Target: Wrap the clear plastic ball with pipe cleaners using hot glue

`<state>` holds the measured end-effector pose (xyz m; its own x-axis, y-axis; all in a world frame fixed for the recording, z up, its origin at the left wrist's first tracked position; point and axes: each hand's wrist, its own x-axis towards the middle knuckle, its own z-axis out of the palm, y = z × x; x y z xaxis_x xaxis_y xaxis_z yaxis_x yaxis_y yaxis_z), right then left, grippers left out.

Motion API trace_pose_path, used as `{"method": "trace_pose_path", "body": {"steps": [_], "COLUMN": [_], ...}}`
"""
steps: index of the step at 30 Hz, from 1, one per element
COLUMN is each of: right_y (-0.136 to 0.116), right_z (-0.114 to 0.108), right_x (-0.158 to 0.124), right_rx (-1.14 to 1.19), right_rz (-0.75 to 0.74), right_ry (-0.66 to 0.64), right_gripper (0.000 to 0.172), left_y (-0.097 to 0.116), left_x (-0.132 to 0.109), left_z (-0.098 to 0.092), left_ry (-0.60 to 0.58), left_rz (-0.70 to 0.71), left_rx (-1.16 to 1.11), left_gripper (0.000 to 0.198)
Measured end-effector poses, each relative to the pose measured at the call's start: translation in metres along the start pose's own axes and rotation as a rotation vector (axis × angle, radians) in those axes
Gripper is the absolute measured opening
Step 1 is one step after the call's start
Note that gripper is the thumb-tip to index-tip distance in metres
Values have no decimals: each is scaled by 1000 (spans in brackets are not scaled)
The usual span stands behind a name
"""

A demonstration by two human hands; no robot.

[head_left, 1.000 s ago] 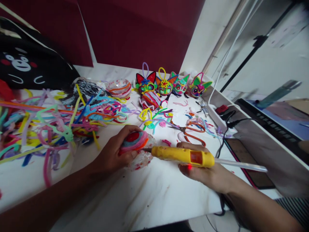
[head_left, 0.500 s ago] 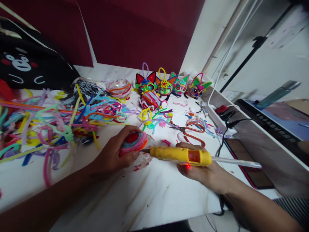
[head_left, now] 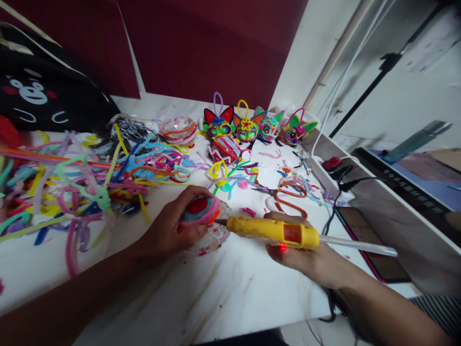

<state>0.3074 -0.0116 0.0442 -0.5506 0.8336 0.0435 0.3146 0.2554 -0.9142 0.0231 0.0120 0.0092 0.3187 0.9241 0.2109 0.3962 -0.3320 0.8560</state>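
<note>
My left hand is closed round a ball wrapped in pipe cleaner, with red, blue, pink and orange bands. Under and behind it shows a clear bowl-like piece with red specks. In my right hand is a yellow hot glue gun, a red light glowing on its side and a clear glue stick poking out of its back. The nozzle tip meets, or nearly meets, the ball's orange edge; I cannot tell which. Orange-handled scissors lie beyond the glue gun.
Loose pipe cleaners heap on the left. Several eared animal-head ornaments line the back, near a striped half ball and a clear bowl. A phone, a power strip and cables are at the right.
The glue gun has shifted slightly to the right along the ball's edge, and more of the orange strip shows at the nozzle. My left hand keeps its hold.
</note>
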Motion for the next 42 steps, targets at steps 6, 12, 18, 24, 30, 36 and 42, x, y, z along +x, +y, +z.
{"method": "trace_pose_path", "body": {"steps": [6,12,18,24,30,36,42], "right_y": [-1,-2,0,-1,-3,-2,6], "right_z": [-5,-5,-5,-4,-3,-3,-1], "right_x": [-3,-2,-2,-3,-1,-2,-5], "right_rx": [-59,-6,0,-25,-13,-15,-97], "right_rz": [3,-28,-54,-45,-76,-65,-164], "right_ry": [84,77,10,23,44,28,57], "right_gripper": [14,15,11,11,15,16,18], "left_y": [-12,-9,-9,-9,-10,-9,-11], "left_x": [1,1,1,-1,-1,-2,-1], "left_z": [-5,-5,-5,-4,-4,-3,-4], "left_ry": [11,1,-5,11,28,46,31], "left_rz": [212,328,335,336,389,388,390], "left_rx": [-7,-48,-50,-37,-12,5,17], "left_gripper": [45,53,51,55,55,53,55]}}
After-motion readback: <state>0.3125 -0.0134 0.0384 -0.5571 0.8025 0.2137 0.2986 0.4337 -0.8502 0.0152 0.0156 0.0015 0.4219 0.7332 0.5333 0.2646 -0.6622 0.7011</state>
